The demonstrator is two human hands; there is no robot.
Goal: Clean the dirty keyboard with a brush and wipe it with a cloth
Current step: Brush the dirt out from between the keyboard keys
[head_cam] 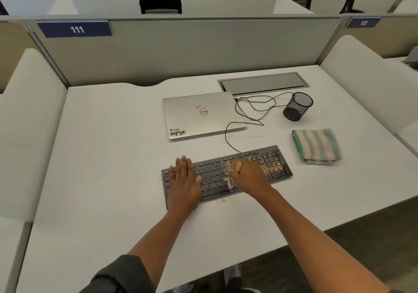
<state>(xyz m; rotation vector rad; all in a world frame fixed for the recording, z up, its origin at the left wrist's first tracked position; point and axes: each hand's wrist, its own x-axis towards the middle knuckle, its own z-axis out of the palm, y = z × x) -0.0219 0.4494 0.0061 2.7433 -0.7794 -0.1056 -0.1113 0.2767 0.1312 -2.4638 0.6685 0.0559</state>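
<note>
At the left end of the keyboard (226, 173) the person's left hand (184, 180) lies flat, fingers straight and spread over the keys, pinning the board to the white desk (108, 157). That is a sound brace: with the board held still, the strokes should land where they are aimed.

Toward the middle, the right hand (246, 175) is curled into a fist round a pale brush (229, 180), whose blurred bristles meet the keys near the centre rows. The grip looks tight; I would loosen it a little and let the bristle tips flick between the keys rather than scrub across the caps.

Further right, the number-pad end carries a sandy, crumb-like dusting, so the brushing seems only partly done. Working steadily toward that end, in short strokes that push the grit off the near edge, should keep it from settling back into the gaps. A small orange smear sits on the desk just below the board.

To the right, well apart from the keyboard, the folded striped cloth (316, 146) waits untouched for the wiping. Behind lie a closed laptop (201, 114) and a mesh pen cup (298, 106).
</note>
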